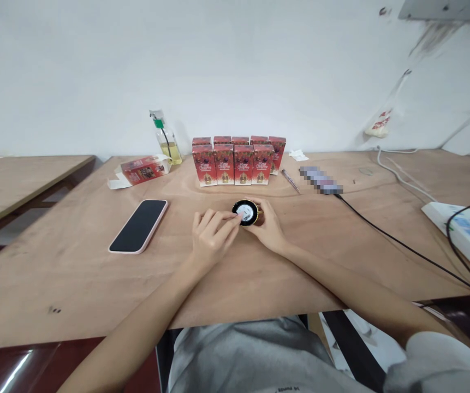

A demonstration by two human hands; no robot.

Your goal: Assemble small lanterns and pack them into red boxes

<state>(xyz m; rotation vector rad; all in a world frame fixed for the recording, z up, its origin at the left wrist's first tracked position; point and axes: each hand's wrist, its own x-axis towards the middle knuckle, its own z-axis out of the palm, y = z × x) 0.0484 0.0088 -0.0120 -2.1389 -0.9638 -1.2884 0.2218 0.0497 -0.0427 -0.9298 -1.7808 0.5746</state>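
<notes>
Yr L hand point(212, 234), fingers bunched, touches label point(243, 210) (txt unreadable); yr R hand point(271, 229) fingers curl round ornament point(255, 212). Boxes point(224, 165) seem to say "Christmas".

You seem to be in a simple workshop, though you cannot rule out a plain room at home. Your worktop point(235, 286) is bare, marked wood against a smudged white wall point(235, 65), with a second wooden table point(25, 172) at left. You have matching red boxes point(223, 166) standing in rows, a white power strip point(456, 226) and a plastic bag point(380, 124) hung on the wall.
</notes>
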